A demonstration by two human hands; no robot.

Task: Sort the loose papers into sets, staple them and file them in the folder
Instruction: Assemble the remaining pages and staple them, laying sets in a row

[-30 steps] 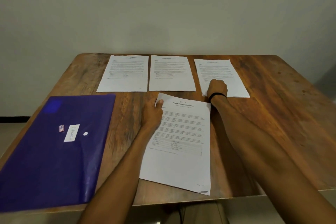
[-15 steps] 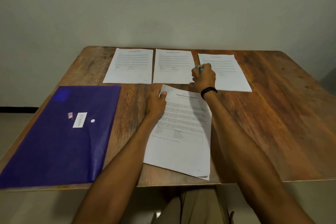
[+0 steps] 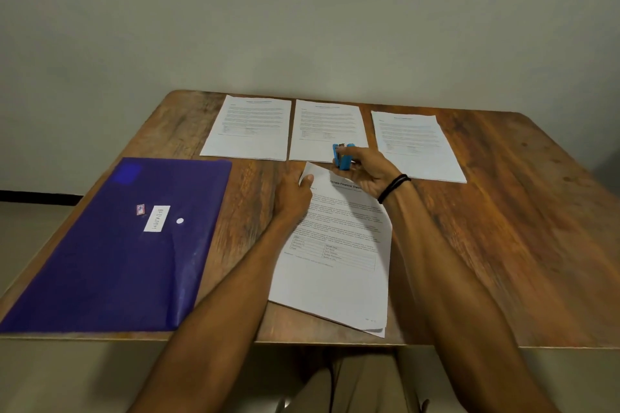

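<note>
A small blue stapler (image 3: 343, 157) is gripped in the right hand (image 3: 365, 174) over the printed white paper set (image 3: 335, 261), laid at the counter's (image 3: 503, 228) 6 o'clock; its 11 o'clock corner is pinched by the left hand (image 3: 292, 194).

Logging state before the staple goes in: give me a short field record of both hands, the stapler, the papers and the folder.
left hand: pinches top left corner of near paper set
right hand: grips blue stapler, above that set's top edge
far row: left set, middle set, right set, lying apart
purple folder: flat on table, left of near paper set
</note>
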